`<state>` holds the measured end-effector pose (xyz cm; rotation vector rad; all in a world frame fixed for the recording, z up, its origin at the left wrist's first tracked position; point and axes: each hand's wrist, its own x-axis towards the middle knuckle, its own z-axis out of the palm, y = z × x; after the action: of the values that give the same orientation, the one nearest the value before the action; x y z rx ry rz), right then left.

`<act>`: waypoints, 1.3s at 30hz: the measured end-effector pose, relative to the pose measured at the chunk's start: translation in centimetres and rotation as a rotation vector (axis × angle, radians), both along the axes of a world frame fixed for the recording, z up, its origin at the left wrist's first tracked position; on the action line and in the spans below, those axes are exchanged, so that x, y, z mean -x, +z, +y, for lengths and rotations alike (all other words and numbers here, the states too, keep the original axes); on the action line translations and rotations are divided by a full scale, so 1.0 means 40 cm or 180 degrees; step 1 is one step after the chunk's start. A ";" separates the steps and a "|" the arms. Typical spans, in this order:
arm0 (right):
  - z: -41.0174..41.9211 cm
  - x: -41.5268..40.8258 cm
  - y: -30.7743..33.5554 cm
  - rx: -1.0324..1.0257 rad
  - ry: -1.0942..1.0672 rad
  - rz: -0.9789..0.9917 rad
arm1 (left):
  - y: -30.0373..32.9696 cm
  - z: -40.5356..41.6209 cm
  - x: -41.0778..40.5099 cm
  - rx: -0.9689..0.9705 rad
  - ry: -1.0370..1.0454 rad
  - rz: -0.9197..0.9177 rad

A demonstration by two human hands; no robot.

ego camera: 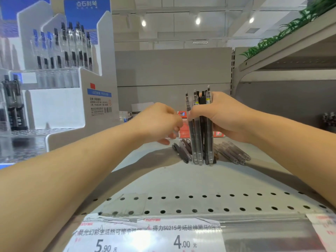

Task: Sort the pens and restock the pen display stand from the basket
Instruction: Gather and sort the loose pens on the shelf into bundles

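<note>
My right hand (225, 117) grips a bundle of black pens (201, 140) standing upright, their tips resting on the grey metal shelf (163, 179). My left hand (160, 122) hovers just left of the bundle with its fingers curled; I cannot see anything in it. A few loose dark pens (182, 151) lie on the shelf left of the bundle. More clear-bodied pens (234, 153) lie to its right. The white and blue pen display stand (72, 73) rises at the left, with rows of pens in its tiers. No basket is in view.
Red-orange boxes (184, 127) sit behind the hands at the back of the shelf. Price labels (145, 237) run along the front edge. An upper shelf with green plants (291, 30) overhangs at the right. More pens (330, 119) stand at the far right.
</note>
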<state>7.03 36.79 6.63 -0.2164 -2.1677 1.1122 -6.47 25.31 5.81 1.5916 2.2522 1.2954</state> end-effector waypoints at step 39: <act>0.031 -0.011 -0.007 0.0618 0.0344 -0.0318 | -0.007 0.013 0.078 0.1798 0.0584 0.1548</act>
<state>7.45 38.01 6.35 -0.2483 -2.1797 1.4024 -9.60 25.83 5.52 1.6142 2.7451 0.2260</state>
